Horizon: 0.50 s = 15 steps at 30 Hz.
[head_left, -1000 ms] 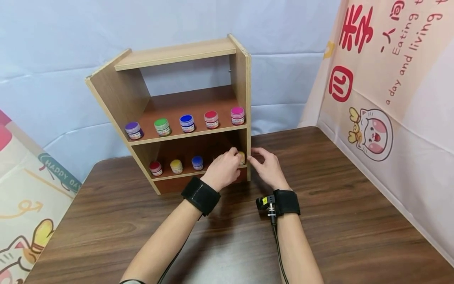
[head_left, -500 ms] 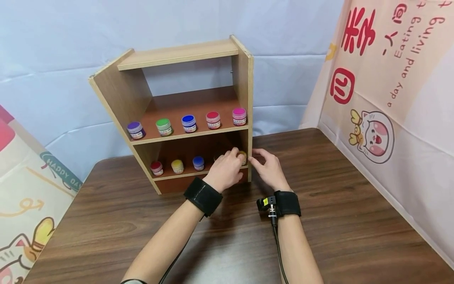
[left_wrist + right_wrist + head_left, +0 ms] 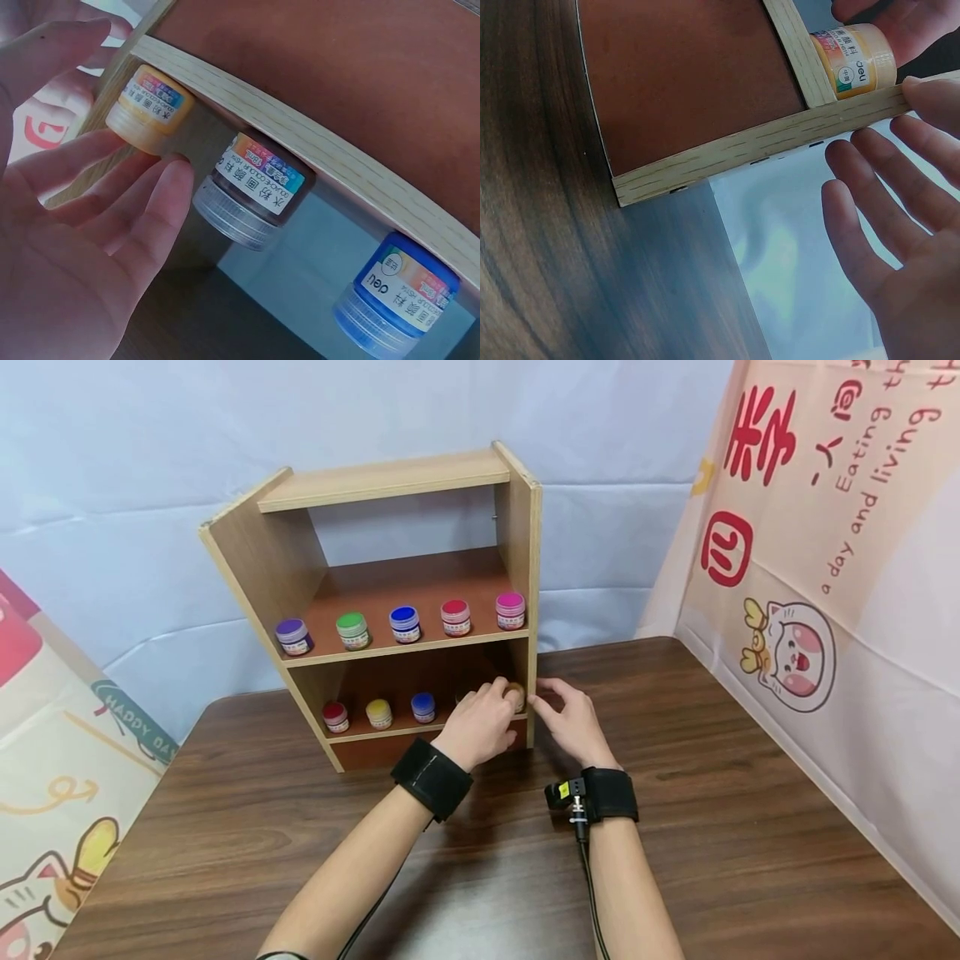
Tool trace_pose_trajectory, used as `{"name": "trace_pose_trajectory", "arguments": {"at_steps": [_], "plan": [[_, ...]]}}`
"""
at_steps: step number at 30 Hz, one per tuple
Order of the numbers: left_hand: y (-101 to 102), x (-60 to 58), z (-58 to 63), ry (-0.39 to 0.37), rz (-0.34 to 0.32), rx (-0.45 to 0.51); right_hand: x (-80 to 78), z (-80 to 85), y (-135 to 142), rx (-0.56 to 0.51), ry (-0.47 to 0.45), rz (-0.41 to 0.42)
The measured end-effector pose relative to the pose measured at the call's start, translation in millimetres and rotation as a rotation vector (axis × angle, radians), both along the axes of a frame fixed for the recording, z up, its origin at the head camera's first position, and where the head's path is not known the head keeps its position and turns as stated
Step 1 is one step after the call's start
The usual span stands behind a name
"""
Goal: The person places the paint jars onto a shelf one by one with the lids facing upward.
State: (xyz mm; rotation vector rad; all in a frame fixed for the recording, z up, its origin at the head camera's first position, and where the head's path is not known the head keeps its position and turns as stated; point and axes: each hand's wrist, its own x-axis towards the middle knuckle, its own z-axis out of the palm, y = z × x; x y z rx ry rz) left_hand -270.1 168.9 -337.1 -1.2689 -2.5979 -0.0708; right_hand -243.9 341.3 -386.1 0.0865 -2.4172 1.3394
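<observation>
My left hand [image 3: 480,724] reaches into the lower level of the wooden shelf [image 3: 534,610]. In the left wrist view its fingers are extended, fingertips right at the lid of an orange paint jar [image 3: 154,105] at the right end of the row. The thumb stands apart from that jar. A dark brown paint jar [image 3: 262,180] sits beside the fingers, mostly hidden by the hand in the head view. Outside the shelf's right panel is my right hand [image 3: 576,727]; its thumb lies at the panel's front edge [image 3: 855,109], its fingers spread nearly straight along the outer side.
Further left on the lower level stand blue [image 3: 423,707], yellow [image 3: 379,715] and dark red [image 3: 336,717] jars. Purple, green, blue, red and pink [image 3: 511,612] jars line the upper level's front edge. The shelf stands on a dark wooden table [image 3: 720,810] before hanging cloths.
The head view has shifted slightly, so the shelf appears a little lower and further right. Both hands keep about the same places at the shelf's lower right.
</observation>
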Motion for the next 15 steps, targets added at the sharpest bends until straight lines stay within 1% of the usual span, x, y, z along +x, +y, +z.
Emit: {"name": "trace_pose_trajectory", "arguments": {"at_steps": [6,8,10,15], "plan": [[-8,-2.0,2.1,0.013,-0.006,0.017,-1.7,1.6,-2,0.012,0.015,0.003],[-11,-1.4,2.9,0.018,-0.019,0.041,-1.6,2.2,-2,0.016,0.018,0.003],[-16,1.0,3.5,0.025,-0.033,0.061,-1.5,2.6,-2,0.02,0.025,0.004],[-33,11.9,2.4,0.01,-0.056,0.096,0.9,1.5,-1,0.027,0.018,0.007]]}}
